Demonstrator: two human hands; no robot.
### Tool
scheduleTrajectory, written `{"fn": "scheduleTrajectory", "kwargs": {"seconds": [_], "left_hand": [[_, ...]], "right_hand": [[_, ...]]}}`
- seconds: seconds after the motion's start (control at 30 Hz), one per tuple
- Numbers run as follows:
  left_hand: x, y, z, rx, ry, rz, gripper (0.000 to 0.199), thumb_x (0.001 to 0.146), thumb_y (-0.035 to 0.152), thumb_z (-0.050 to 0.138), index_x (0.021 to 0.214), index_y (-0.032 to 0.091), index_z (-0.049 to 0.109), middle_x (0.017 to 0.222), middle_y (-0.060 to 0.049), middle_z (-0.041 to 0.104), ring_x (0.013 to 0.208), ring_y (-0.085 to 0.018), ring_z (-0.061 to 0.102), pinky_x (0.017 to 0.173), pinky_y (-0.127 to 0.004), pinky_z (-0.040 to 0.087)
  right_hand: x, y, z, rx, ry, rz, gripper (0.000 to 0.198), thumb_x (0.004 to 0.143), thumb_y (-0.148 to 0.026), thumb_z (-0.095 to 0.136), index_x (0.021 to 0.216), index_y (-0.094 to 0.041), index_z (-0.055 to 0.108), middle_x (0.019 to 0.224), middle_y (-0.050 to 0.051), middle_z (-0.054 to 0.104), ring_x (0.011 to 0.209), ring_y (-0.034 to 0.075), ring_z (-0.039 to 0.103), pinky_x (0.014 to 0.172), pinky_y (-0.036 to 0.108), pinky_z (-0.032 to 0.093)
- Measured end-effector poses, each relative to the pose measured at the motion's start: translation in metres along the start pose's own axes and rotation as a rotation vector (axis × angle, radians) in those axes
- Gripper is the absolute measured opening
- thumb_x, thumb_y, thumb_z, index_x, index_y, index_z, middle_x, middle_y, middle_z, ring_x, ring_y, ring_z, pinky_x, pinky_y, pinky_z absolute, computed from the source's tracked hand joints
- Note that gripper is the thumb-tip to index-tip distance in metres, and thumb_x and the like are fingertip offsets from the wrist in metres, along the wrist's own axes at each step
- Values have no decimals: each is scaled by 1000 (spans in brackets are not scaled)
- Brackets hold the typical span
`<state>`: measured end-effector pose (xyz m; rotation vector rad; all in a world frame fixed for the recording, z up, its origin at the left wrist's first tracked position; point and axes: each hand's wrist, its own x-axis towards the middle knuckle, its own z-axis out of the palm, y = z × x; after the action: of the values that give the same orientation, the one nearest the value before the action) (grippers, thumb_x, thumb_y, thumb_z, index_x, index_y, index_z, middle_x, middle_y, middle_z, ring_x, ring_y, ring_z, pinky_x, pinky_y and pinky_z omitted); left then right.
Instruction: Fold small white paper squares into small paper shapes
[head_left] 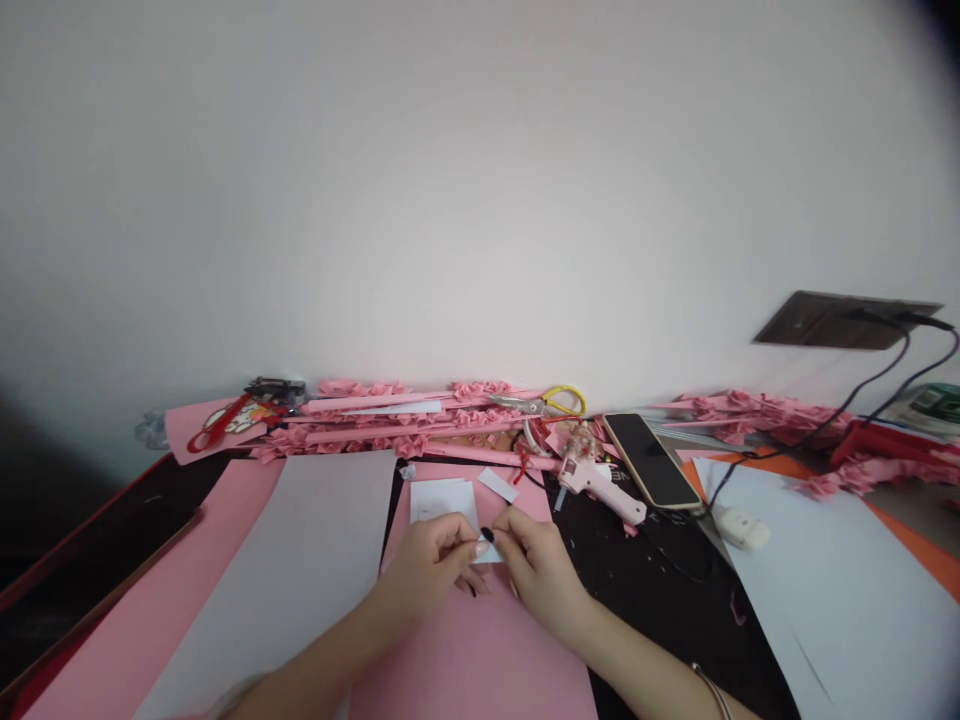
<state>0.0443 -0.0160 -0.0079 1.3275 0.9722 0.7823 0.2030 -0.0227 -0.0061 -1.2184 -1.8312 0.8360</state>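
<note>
Both hands meet over a pink sheet of paper (pixel 480 650). Between their fingertips is a small piece of white paper (pixel 491 554), mostly covered by the fingers. My left hand (pixel 431 565) pinches its left side with thumb and forefinger. On the other side, my right hand (pixel 540 565) grips it the same way, with a dark-painted thumbnail showing. Just behind the hands lies a stack of white paper squares (pixel 441 500), partly hidden by my left hand. A small white paper strip (pixel 498 485) rests beside the stack.
A pink glue gun (pixel 611 492) and a phone (pixel 651 460) lie right of centre. Yellow-handled scissors (pixel 562 401) sit among pink paper flower stems (pixel 360 436) along the wall. White sheets (pixel 300 560) flank both sides. Black cables (pixel 832 420) run to a wall socket (pixel 817 320).
</note>
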Motion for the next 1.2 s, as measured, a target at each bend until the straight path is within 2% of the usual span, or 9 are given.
{"fn": "scheduleTrajectory", "kwargs": {"seconds": [0.17,0.27,0.53,0.7,0.8,0.87,0.93,1.1,1.2], "left_hand": [[1,-2,-1,-11,-37,18,15,78,27,52,67,16,50,59,3,58,59,-16,64,60,-29,51],[0,-2,0,-13,-71,-11,16,75,26,55,64,16,49,59,1,61,59,-17,65,59,-29,51],[-1,2,-1,-6,-10,31,21,78,27,51,61,18,42,58,2,59,59,-15,63,60,-28,50],[-3,7,-2,291,72,148,12,76,23,52,67,17,58,66,0,61,66,-15,58,60,-23,43],[-3,9,-4,421,157,191,11,74,21,53,74,19,63,70,0,63,67,-15,56,59,-22,41],[-3,9,-5,381,169,173,13,76,22,52,73,18,64,66,0,62,63,-14,56,56,-22,42],[-2,6,-5,261,139,129,16,78,25,51,74,18,65,65,0,63,63,-15,58,56,-23,46],[0,0,-5,-5,73,21,20,79,31,52,81,16,66,74,-3,68,75,-18,64,69,-29,52],[1,0,-5,-49,55,-10,22,79,33,54,83,16,66,76,-3,70,78,-20,65,71,-31,53]], "right_hand": [[0,0,0,89,-9,89,15,82,-20,45,68,-18,48,45,-7,39,40,8,34,41,19,25],[0,1,0,97,-26,81,11,81,-20,48,70,-18,49,45,-8,37,40,8,32,42,19,24],[-1,-4,-1,173,-46,71,16,83,-27,47,69,-18,49,45,-6,44,39,9,37,40,19,28],[1,-6,-4,55,30,8,17,80,-20,49,64,-17,53,49,-4,46,44,9,39,44,20,30],[2,-3,-5,1,60,-27,11,78,-17,53,69,-17,59,53,-3,49,47,10,40,46,21,31],[2,-1,-5,1,96,-42,7,76,-15,55,79,-17,61,56,-3,49,49,11,41,47,21,32],[2,1,-5,14,126,-72,18,76,-13,55,91,-19,62,62,-2,51,53,12,45,50,22,35],[2,3,-6,8,142,-156,33,80,-11,50,110,-23,58,91,5,58,66,14,52,56,24,43],[2,3,-8,-75,153,-218,36,82,-10,47,114,-25,56,107,7,55,87,17,55,73,28,46]]}}
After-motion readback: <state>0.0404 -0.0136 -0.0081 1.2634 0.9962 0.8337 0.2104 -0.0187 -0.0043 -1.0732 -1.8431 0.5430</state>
